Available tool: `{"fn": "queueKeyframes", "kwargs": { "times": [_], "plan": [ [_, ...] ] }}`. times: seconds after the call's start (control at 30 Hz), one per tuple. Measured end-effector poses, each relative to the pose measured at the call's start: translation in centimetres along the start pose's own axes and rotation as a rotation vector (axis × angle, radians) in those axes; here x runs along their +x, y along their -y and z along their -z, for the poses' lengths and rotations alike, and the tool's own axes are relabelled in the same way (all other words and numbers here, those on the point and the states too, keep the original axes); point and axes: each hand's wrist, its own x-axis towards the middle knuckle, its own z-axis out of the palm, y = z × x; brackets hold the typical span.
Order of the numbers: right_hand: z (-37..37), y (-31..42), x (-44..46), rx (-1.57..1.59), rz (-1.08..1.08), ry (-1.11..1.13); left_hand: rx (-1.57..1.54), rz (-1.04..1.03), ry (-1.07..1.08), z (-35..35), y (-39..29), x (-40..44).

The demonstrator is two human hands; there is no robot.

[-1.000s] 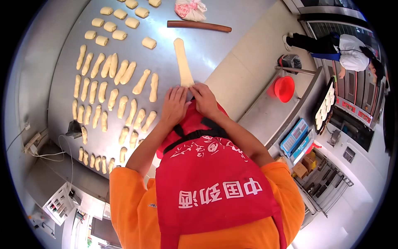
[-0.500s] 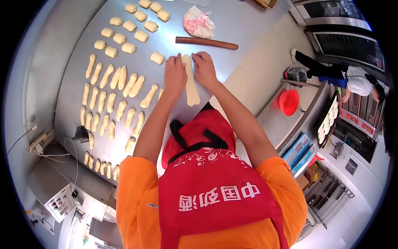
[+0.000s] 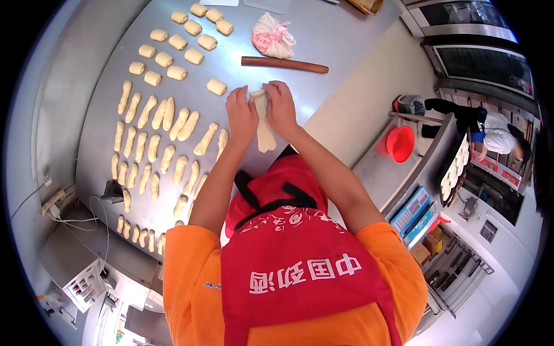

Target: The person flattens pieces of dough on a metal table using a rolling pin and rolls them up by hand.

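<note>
A flat strip of pale dough (image 3: pixel 264 130) lies lengthwise on the steel table between my two hands, its far end curled over into a small roll. My left hand (image 3: pixel 242 112) is curled at the left side of that rolled end, and my right hand (image 3: pixel 279 108) mirrors it on the right, fingertips on the dough. Just beyond them rests a brown wooden rolling pin (image 3: pixel 284 64). A finished-looking dough roll (image 3: pixel 217 86) sits close to my left hand. Left of my arm, several elongated dough pieces (image 3: pixel 206 139) lie in rows.
Several short dough rolls (image 3: pixel 178 41) stand at the far left of the steel table (image 3: pixel 225 34). A tied white-and-red bag (image 3: pixel 273 37) is behind the rolling pin. To the right are a red basin (image 3: pixel 400 144), a dough tray (image 3: pixel 455 167) and another person (image 3: pixel 499 132).
The strip's far end has been rolled over toward me, and both hands have come slightly nearer with fingers more curled. The other person at right has shifted position.
</note>
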Motion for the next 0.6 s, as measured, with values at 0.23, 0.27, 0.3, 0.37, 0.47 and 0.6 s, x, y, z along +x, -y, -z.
{"fn": "queueKeyframes", "kwargs": {
  "times": [0.23, 0.27, 0.3, 0.37, 0.47, 0.6],
  "plan": [
    [1.6, 0.5, -5.2, -0.031, 0.231, 0.117, 0.144, -0.212, 0.036, 0.8, -1.5, -6.9],
    [1.8, 0.6, -6.0, -0.056, 0.27, 0.11, 0.173, -0.241, 0.027, 0.7, -1.4, -7.6],
    [1.9, 0.6, -6.6, -0.082, 0.309, 0.104, 0.127, -0.204, 0.035, 0.9, -1.4, -7.7],
    [1.9, -0.4, -5.8, -0.026, 0.238, 0.081, 0.032, -0.132, 0.039, 0.8, -1.3, -7.0],
    [1.7, 0.4, -3.7, 0.024, 0.093, 0.058, -0.139, -0.019, -0.08, 0.9, -2.0, -4.8],
    [2.2, 0.4, -5.2, 0.011, 0.079, 0.153, -0.114, -0.12, 0.088, 0.8, -1.5, -6.1]
  ]
}}
